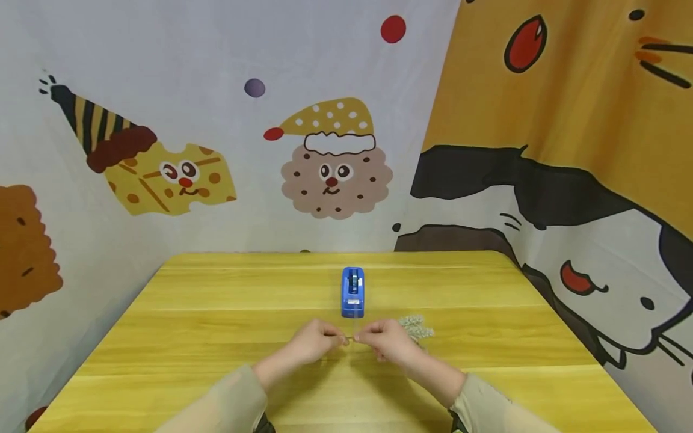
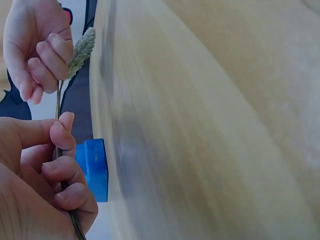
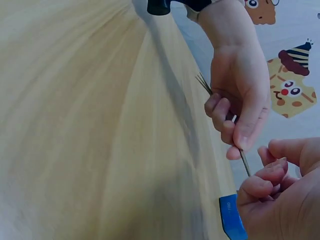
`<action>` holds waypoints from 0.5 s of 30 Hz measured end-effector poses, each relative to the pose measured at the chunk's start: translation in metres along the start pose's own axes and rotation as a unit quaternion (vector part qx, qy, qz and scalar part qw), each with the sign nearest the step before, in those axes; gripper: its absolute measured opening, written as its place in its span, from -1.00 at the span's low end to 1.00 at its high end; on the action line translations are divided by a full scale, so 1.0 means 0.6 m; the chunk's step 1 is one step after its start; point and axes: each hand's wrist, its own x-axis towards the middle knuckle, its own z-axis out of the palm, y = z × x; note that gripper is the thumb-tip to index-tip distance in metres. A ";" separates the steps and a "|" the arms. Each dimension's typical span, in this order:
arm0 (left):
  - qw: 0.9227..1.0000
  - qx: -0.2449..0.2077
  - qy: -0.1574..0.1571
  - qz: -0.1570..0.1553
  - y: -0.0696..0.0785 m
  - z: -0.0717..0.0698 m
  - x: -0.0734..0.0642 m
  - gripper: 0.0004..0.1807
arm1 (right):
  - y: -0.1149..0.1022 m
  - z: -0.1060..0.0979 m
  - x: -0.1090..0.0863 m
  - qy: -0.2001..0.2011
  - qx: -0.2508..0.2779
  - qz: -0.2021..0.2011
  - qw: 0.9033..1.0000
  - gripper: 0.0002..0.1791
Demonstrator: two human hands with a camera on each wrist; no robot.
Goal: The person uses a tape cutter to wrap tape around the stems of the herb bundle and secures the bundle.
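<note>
My left hand pinches the thin stems of a small bunch of dried wheat-like stalks, its fingers curled round them. In the right wrist view the cut stem ends stick out past that hand. Close beside it, my right hand has its fingers curled at the stems, nearer the seed heads, which show beyond it. A narrow clear strip of tape runs from the blue tape dispenser down to the right fingertips. Parts of the stems are hidden by fingers.
The dispenser stands on the wooden table, just beyond both hands. A printed cloth with cartoon figures hangs behind the table and along its sides.
</note>
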 end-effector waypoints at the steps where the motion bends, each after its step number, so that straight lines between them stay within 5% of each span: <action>1: 1.000 0.001 0.002 0.001 0.001 0.000 -0.001 -0.85 | 0.001 0.002 -0.002 0.006 0.002 -0.004 1.000 -0.72; 15: 0.999 0.025 0.015 0.040 -0.013 0.015 -0.002 -0.84 | 0.036 0.027 -0.012 0.090 -0.007 -0.047 0.995 -0.74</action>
